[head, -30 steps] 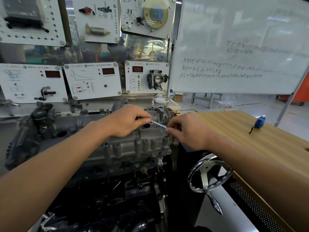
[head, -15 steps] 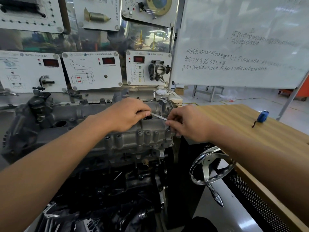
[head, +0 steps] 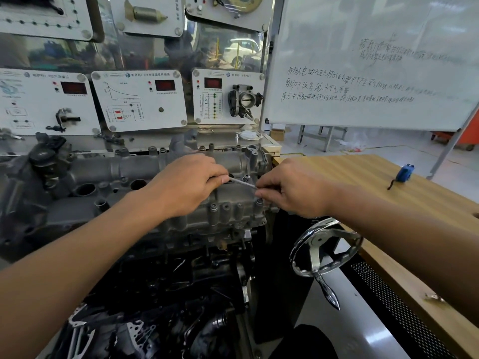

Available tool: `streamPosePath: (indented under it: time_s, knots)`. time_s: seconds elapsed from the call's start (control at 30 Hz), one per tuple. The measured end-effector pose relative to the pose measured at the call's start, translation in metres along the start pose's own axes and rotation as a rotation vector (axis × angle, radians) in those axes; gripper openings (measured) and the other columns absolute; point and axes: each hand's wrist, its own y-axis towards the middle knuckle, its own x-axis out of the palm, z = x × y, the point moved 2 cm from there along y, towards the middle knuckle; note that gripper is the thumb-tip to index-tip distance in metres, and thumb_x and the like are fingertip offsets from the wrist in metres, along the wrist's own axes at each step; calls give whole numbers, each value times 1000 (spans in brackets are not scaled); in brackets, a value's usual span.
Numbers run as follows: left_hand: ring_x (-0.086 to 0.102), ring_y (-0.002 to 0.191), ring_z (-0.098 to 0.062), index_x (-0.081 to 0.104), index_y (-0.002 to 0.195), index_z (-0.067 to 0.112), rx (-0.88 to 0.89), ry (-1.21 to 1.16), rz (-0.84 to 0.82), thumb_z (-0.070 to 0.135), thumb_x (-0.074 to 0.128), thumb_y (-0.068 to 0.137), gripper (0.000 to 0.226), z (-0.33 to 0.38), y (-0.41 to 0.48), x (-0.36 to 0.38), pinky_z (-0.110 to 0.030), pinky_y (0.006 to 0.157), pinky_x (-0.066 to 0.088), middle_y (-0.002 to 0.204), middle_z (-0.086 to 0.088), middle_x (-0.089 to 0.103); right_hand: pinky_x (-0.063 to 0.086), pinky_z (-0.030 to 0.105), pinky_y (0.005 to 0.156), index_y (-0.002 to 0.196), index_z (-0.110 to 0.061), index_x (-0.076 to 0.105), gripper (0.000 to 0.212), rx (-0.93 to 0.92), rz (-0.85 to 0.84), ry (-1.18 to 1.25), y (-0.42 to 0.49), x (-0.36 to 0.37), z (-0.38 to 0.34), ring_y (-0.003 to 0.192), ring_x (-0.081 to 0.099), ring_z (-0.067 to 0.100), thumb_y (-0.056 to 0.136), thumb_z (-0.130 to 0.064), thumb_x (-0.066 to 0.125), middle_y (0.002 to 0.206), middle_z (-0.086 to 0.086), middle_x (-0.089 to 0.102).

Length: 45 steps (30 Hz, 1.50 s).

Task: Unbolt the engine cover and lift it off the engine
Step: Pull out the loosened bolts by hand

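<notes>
Centrally, the ribbed grey cast-metal engine cover sat on top of the dark, greasy engine, with small bolt heads standing along its near edge. Both hands met over the cover's right end. The left hand lay knuckles-up, its fingers curled round one end of a slim silver metal tool. The right hand pinched the tool's other end between thumb and fingertips. To the right stood a light wooden table bearing a small blue tape measure, and a chrome handwheel showed below the right forearm. White instrument panels and a handwritten whiteboard stood behind.
</notes>
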Motion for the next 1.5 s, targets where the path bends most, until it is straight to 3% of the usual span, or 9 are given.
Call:
streamPosePath:
  time_s: [0.2, 0.33, 0.53, 0.67, 0.8, 0.93, 1.03, 1.2, 1.5]
  knots:
    - [45, 76, -11, 66, 95, 24, -70, 166, 49, 40, 34, 103, 36, 48, -46, -8, -28, 72, 39, 79, 12, 56, 38, 19, 60, 91, -9, 72, 20, -40, 10, -53, 2, 0, 2, 63, 59, 16, 98, -23, 58, 72, 2, 68]
    - [55, 67, -12, 55, 99, 27, -201, -107, -1, 44, 46, 100, 19, 86, -59, -3, -35, 68, 52, 74, 8, 59, 42, 27, 65, 92, -9, 72, 17, -123, 9, -131, 6, -4, 1, 69, 60, 20, 97, -18, 59, 76, 4, 68]
    - [58, 98, -3, 56, 132, 25, 80, -410, -134, 40, 65, 91, 44, 121, -45, 6, -24, 90, 46, 105, 13, 70, 55, 42, 69, 106, -3, 73, 20, -253, 11, -198, 3, -11, 0, 80, 68, 32, 96, -10, 58, 89, 13, 73]
    - [52, 108, -5, 71, 116, 20, 253, -374, 16, 22, 66, 91, 25, 105, -37, -6, -13, 97, 36, 114, 7, 68, 55, 38, 68, 112, 0, 72, 22, -256, 94, -158, -2, -7, 5, 80, 69, 33, 92, -3, 64, 91, 15, 73]
    - [52, 110, -5, 66, 119, 24, -6, -205, 101, 25, 66, 91, 27, 66, -10, -19, -25, 101, 41, 118, 9, 63, 47, 23, 67, 102, -3, 74, 13, -202, 218, 5, 12, -15, 1, 70, 64, 18, 91, -2, 67, 80, 6, 70]
    - [64, 82, 1, 67, 99, 22, -150, -492, 160, 24, 66, 92, 7, 49, 8, -34, -14, 74, 53, 90, 13, 68, 47, 18, 65, 101, -1, 76, 14, -79, 387, 214, 23, -34, -8, 69, 65, 12, 91, -6, 68, 81, 5, 74]
    - [71, 74, -5, 70, 91, 25, -278, -795, 56, 46, 57, 91, 25, 29, 2, -53, -15, 65, 56, 83, 8, 75, 49, 23, 62, 94, -9, 78, 11, -20, 250, 12, 29, -29, -25, 61, 61, 14, 91, -13, 68, 75, 3, 73]
    - [73, 74, -8, 78, 92, 31, -158, -505, -292, 48, 64, 88, 23, -5, -20, -68, -23, 68, 57, 83, 10, 77, 39, 15, 48, 72, -19, 71, 21, 153, -68, -23, 53, -9, -44, 44, 52, -2, 90, -29, 70, 52, -10, 58]
    - [57, 52, 3, 77, 88, 35, -186, -415, -106, 20, 72, 89, 16, -56, -28, -70, -10, 55, 44, 68, 14, 72, 36, 9, 36, 62, -13, 69, 31, 219, -50, 264, 66, 11, -49, 36, 55, 3, 90, -23, 71, 51, 0, 67]
